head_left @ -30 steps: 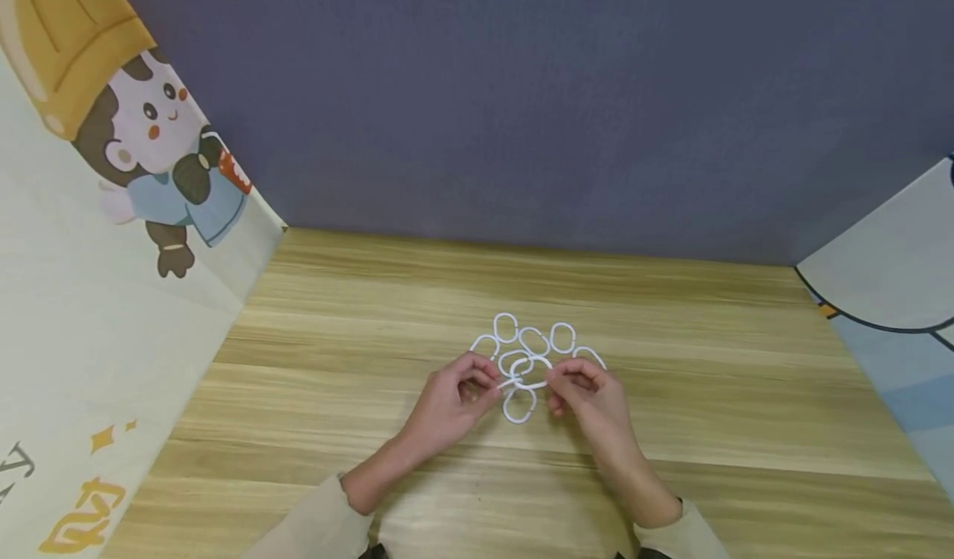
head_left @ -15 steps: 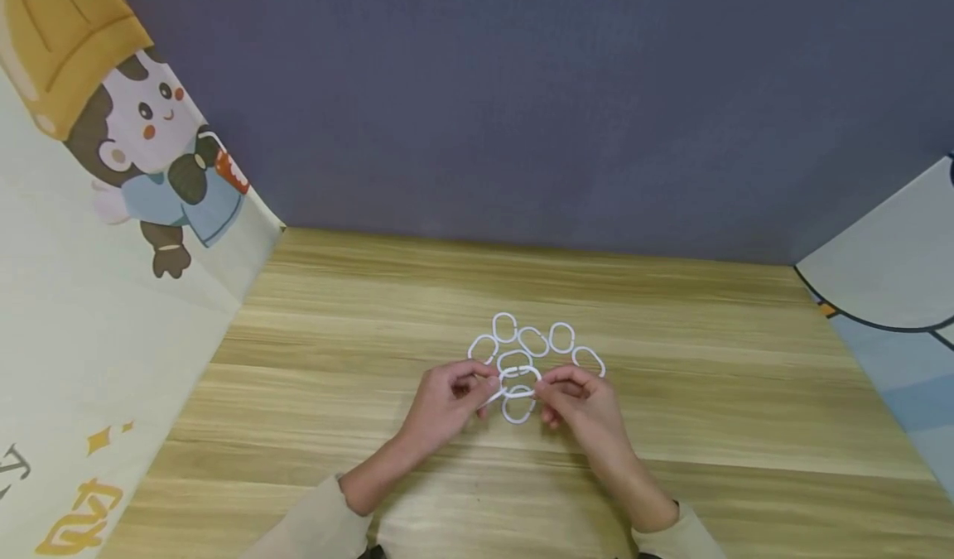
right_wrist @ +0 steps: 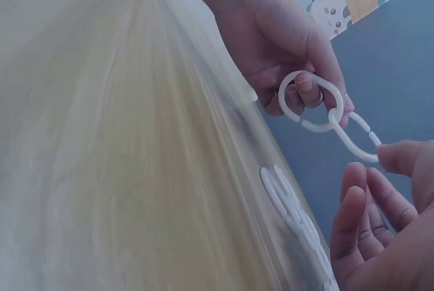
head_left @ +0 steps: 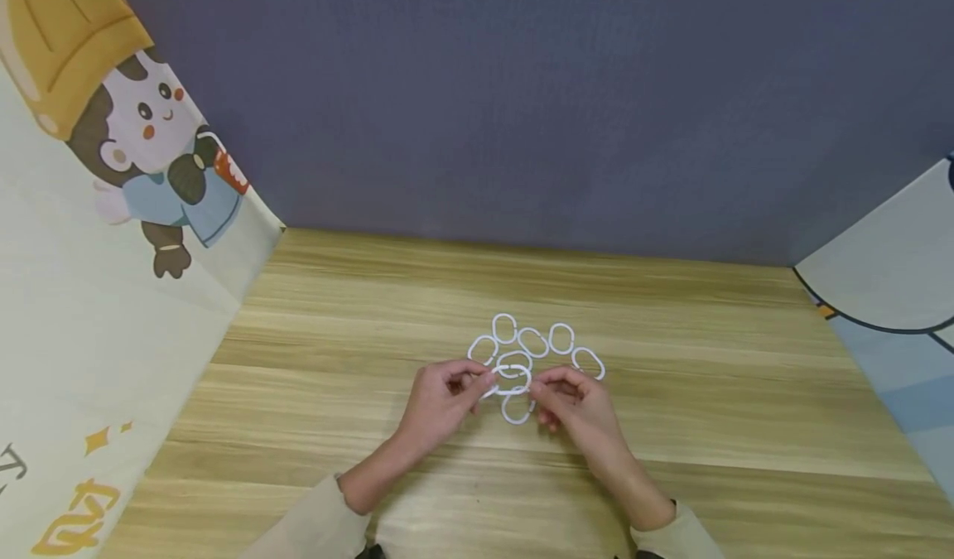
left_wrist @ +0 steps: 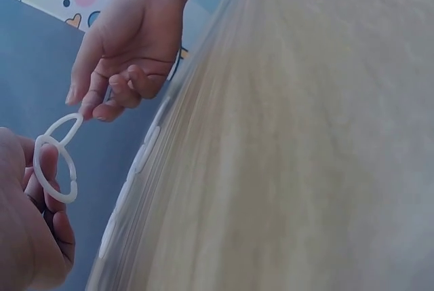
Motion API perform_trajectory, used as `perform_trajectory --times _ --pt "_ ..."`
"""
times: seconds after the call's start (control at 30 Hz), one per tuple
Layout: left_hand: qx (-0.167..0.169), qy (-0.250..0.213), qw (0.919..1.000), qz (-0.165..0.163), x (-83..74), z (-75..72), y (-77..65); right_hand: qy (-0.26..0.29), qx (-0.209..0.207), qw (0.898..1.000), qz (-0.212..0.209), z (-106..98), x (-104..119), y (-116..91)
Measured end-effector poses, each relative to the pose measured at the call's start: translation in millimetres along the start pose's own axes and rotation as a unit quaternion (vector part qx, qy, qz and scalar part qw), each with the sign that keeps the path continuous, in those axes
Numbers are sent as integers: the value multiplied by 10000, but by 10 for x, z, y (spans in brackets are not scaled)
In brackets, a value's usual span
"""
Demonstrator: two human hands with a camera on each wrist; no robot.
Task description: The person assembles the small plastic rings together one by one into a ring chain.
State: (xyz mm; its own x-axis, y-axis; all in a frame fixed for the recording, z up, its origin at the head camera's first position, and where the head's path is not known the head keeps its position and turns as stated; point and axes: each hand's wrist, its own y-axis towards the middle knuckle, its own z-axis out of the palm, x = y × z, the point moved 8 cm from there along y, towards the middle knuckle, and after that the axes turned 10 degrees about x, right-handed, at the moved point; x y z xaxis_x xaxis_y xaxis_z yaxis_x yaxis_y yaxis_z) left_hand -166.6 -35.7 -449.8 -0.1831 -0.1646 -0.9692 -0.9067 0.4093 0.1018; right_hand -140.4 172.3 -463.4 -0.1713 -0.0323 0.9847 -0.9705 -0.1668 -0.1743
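Observation:
My left hand (head_left: 440,402) pinches a white plastic oval split ring (right_wrist: 283,101), with a small gap in its side. A second white split ring (right_wrist: 349,145) passes through it, so the two are linked. The far end of that second ring is pinched between the thumb and fingertips of my right hand (head_left: 585,410); its gap shows in the right wrist view. Both rings are raised off the table. Below and beyond the hands, several more white rings (head_left: 561,325) lie on the table; the nearest ring (head_left: 517,422) is partly covered by the held pair.
The wood-grain table (head_left: 358,310) runs back to a dark blue-grey panel (head_left: 522,112). A pale panel with a cartoon figure (head_left: 160,153) stands at the left, and another printed panel (head_left: 887,277) at the right.
Both hands have shifted, the right one leftward and slightly down, carrying the held rings a little to the left. Rings on the table have stayed in place.

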Motion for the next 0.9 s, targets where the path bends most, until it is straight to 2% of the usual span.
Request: perform_trajectory --times 0.13,0.27,0.4,0.47,0.73,0.9 --pt "-245 43 9996 -105 8 -35 62 -97 -24 9999 -32 -82 3 91" --pt "-428 -35 9990 -142 -7 -58 122 -253 136 9995 -110 -143 11 187" --pt "-542 -113 9983 -180 -19 -67 181 -660 281 9970 -304 -194 40 304" --pt "-536 -151 9983 -182 -20 -77 164 -893 282 9947 -434 -175 42 314" --pt "-446 -216 9986 -196 -23 -96 93 -1838 326 9761 -1117 -53 68 320" --pt "-399 -252 9987 -202 -20 -102 48 -2300 223 9646 -1271 -2 66 300"
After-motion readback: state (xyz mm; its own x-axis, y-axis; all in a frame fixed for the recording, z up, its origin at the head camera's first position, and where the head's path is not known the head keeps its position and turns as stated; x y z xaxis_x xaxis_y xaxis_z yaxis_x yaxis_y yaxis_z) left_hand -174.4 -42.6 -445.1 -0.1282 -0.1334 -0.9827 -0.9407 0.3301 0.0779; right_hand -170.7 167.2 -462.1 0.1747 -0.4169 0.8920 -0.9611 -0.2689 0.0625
